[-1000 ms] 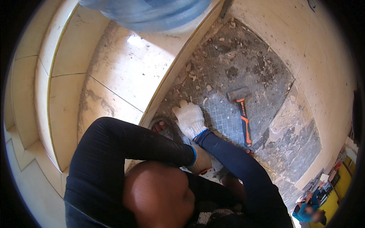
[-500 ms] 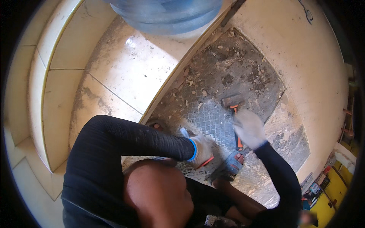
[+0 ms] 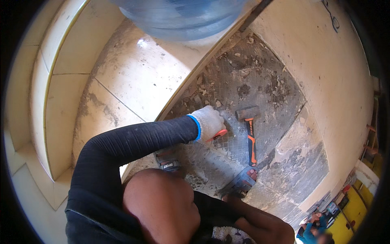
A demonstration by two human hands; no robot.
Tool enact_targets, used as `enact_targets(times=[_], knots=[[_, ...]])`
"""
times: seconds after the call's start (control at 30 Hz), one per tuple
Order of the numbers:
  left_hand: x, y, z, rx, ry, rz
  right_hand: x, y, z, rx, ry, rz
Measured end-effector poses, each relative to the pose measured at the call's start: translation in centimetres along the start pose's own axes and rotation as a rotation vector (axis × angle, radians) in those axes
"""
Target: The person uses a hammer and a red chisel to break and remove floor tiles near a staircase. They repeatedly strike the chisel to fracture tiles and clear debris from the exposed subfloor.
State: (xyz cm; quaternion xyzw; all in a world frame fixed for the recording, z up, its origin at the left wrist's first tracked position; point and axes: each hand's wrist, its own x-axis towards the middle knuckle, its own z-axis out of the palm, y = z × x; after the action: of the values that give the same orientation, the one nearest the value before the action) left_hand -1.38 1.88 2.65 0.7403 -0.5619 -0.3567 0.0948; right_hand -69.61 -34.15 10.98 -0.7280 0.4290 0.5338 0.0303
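Note:
My left hand [image 3: 210, 122], in a white knit glove with a blue cuff, is closed over the bare patch of floor. A red tool end [image 3: 219, 134] juts from below its fist; the rest of that tool is hidden in the glove and I cannot tell its kind. To the right of this hand lies a hammer [image 3: 251, 140] with a grey head and an orange-and-black handle, nobody holding it. Its handle end is by the toes of my sandalled foot [image 3: 245, 179]. My right hand is out of view.
Broken chips [image 3: 278, 87] litter the grey, grid-marked floor patch [image 3: 227, 73]. A tiled ledge [image 3: 142, 81] runs along the left, with a large blue water bottle [image 3: 183, 18] at its far end. Pale floor tiles [image 3: 325, 81] border the right. Another person [image 3: 315, 229] shows at lower right.
My right hand has left the hammer and gone out of view; the hammer stays on the floor. My left hand has moved farther away from me, still with the red-ended tool.

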Motion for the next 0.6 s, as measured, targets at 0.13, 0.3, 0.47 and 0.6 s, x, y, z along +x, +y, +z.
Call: enact_targets(times=[0.13, 0.3, 0.47, 0.6], knots=[[-1.1, 0.1, 0.7, 0.028, -0.068, 0.036, 3.7, -3.1, -8.1, -0.028, 0.120, -0.242], [-2.1, -0.5, 1.5, 0.068, -0.168, -0.051, 7.7, -15.7, -28.1, -0.022, 0.575, -0.781], [-2.1, -0.6, 1.6, 0.119, -0.020, 0.024, 5.8, -32.5, -38.2, 0.081, 0.741, -0.939], [-1.2, -0.8, 0.1, 0.110, 0.021, 0.057, 3.4, -40.0, -35.2, 0.003, 0.705, -0.966]])
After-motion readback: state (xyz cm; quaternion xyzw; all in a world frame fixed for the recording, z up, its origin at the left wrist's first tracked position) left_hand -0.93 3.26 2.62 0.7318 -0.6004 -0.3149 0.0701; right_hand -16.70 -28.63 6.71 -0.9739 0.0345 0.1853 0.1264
